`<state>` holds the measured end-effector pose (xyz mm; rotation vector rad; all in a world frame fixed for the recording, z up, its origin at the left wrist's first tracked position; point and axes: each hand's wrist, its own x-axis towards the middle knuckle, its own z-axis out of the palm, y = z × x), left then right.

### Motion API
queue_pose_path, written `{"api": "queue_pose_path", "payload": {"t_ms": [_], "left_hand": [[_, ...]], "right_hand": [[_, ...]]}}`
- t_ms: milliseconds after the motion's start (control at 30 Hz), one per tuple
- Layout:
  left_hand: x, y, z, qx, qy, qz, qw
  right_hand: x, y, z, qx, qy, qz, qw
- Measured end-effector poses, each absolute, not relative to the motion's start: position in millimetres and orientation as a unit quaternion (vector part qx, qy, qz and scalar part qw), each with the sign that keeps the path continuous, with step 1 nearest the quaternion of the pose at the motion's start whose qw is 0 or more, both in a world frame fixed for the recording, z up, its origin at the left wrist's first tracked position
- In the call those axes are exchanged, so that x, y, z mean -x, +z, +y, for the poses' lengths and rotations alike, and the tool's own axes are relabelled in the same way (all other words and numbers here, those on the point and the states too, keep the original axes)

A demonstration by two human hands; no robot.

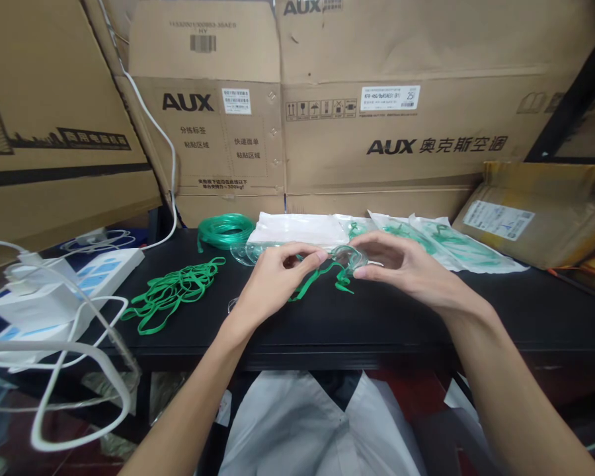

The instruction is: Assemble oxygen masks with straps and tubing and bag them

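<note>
Over the black table, a clear plastic face mask [347,256] with a green elastic strap [307,283] is between my two hands. My left hand [277,274] is closed, thumb and forefinger pinched at the mask's left edge where the strap runs. My right hand [404,264] grips the mask's right side between thumb and fingers. A loose end of the strap hangs below the mask. To the left lies a tangled pile of green elastic straps [178,291]. Behind my left hand are more clear plastic masks [242,253], partly hidden.
A coil of green tubing [225,231] lies at the back beside white packaging [297,229]. Several packs with green contents [456,241] lie at back right. A white power strip [104,271] with cables is at left. Cardboard boxes [396,132] stand behind the black table [426,324].
</note>
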<state>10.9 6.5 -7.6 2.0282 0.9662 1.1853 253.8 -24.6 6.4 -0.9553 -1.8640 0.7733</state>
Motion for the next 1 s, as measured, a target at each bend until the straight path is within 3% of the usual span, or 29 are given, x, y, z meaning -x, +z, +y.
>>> {"api": "queue_pose_path", "payload": {"t_ms": [400, 667, 1000], "left_hand": [[-15.1, -5.8, -0.7, -0.778, 0.437, 0.381, 0.242], [-10.9, -4.7, 3.4, -0.775, 0.427, 0.333, 0.325], [-16.4, -6.3, 1.2, -0.779, 0.419, 0.325, 0.335]], "right_hand": [[-247.7, 2.4, -21.9, 0.364, 0.311, -0.752, 0.454], [-247.1, 8.6, -28.3, 0.395, 0.266, -0.754, 0.453], [-230.7, 1.9, -26.5, 0.363, 0.262, -0.739, 0.504]]}}
